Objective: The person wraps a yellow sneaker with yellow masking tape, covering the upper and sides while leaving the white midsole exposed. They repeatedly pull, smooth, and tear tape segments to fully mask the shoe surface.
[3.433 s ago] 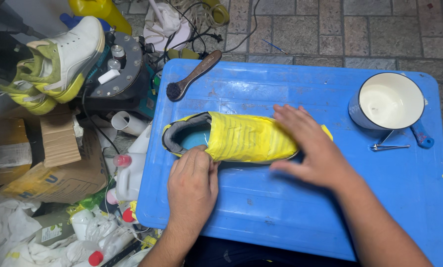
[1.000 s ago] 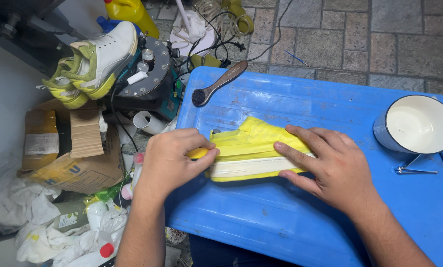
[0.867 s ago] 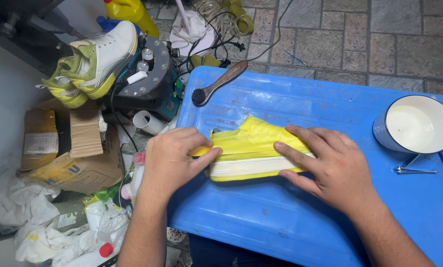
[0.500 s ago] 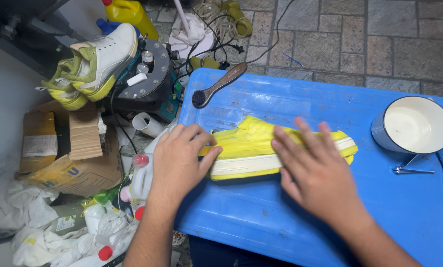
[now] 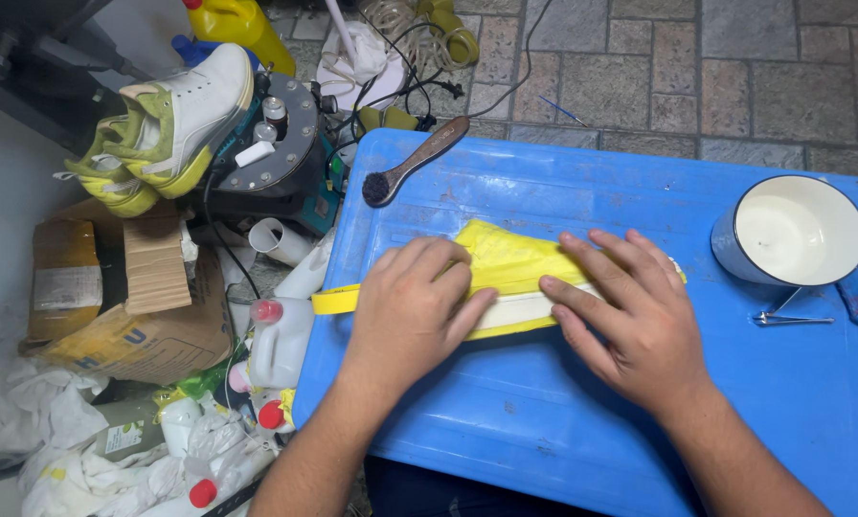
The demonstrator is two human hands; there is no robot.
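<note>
Brush (image 5: pixel 413 161) and pot (image 5: pixel 795 231) flank open tabletop (image 5: pixel 582 182).

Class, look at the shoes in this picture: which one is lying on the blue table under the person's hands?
The yellow shoe, pressed flat by both the left hand and right hand; the two white-and-green shoes rest off the table, on the left.

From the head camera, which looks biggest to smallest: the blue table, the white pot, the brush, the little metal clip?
1. Blue table, by far the largest.
2. White pot.
3. Brush, longer than the pot is wide but much thinner, so that pair is close.
4. Metal clip, smallest.
</note>
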